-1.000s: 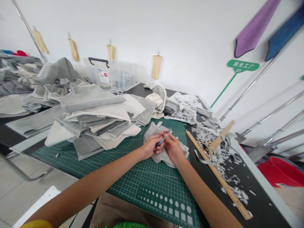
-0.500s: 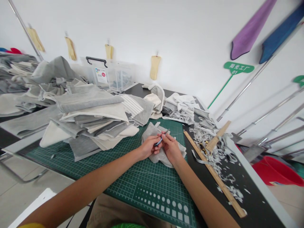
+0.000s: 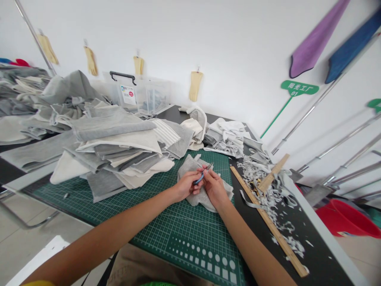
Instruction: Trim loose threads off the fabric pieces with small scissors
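Observation:
Small blue-handled scissors [image 3: 199,180] are gripped in my left hand [image 3: 187,185], the narrow blades pointing up and to the right. My right hand [image 3: 215,188] is closed close beside the blades, its thumb and fingers pinching at the grey cloth [image 3: 185,166]. This crumpled cloth lies under both hands on the green cutting mat [image 3: 160,222]. The exact spot where blades and cloth meet is too small to make out.
Grey and cream cloth pieces [image 3: 119,135] are heaped on the left. A wooden ruler [image 3: 268,220] and white scraps [image 3: 274,198] lie on the right. At the back are a clear plastic box [image 3: 149,93] and more cloth [image 3: 224,135]. A red bucket [image 3: 342,218] stands beyond the table.
The view has shifted very slightly. Both hands stay in nearly the same place, with the scissors and the cloth still between them.

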`<state>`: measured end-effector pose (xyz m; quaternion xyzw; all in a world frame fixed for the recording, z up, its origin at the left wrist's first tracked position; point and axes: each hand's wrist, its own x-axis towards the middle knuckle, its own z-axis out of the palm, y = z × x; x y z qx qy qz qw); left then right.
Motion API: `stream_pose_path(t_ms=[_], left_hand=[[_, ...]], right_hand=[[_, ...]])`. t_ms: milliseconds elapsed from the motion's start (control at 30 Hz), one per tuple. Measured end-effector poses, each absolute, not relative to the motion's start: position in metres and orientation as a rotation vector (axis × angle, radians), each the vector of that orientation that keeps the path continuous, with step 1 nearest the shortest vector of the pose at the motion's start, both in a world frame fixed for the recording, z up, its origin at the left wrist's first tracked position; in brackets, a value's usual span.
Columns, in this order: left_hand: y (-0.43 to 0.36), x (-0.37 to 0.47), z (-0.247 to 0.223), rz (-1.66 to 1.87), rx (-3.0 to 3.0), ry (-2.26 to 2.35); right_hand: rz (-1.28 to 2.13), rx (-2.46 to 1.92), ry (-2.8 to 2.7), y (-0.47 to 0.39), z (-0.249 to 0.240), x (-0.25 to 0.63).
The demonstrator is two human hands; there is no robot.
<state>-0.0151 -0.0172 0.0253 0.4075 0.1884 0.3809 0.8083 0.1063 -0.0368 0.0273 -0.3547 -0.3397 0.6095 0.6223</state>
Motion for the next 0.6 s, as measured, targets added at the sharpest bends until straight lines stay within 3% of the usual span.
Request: stream_pose_path(t_ms=[600], left_hand=[[-0.0187,-0.0147,0.0254,0.82,0.845,0.414]], right_hand=[[1.395,-0.803,-0.781,-0.0392,0.0299,0.1052]])
